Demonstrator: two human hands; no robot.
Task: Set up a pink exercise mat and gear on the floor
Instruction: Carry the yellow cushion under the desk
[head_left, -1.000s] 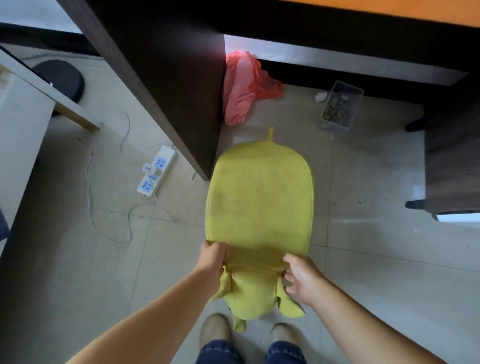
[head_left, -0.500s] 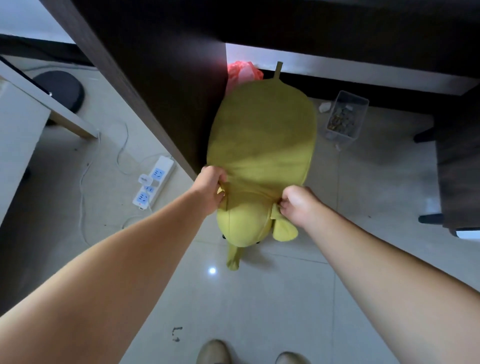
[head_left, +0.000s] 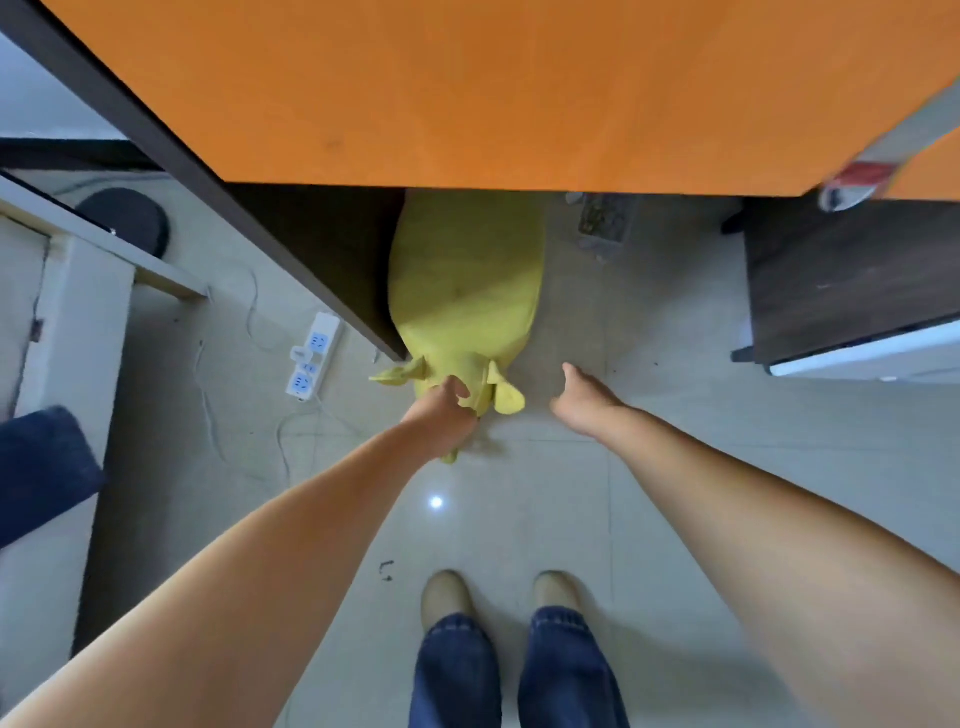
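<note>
plush toy (head_left: 462, 291) on floor (head_left: 519, 519), half under desk (head_left: 519, 88) | power strip (head_left: 313, 356) left of toy

You have a single view here, from the camera on your head, so no second view overlaps it. It looks steeply down and a little forward: your shoes (head_left: 498, 597) and jeans sit at the bottom edge, and both forearms run up from the lower corners toward the middle. The orange counter (head_left: 519, 88) fills the top of the picture, close under the lens, and cuts off whatever lies beyond its front edge. The tiled floor (head_left: 675, 467) lies farther below. The wide lens bends straight edges near the borders, such as the counter's dark side panel (head_left: 322, 260) at left.
</note>
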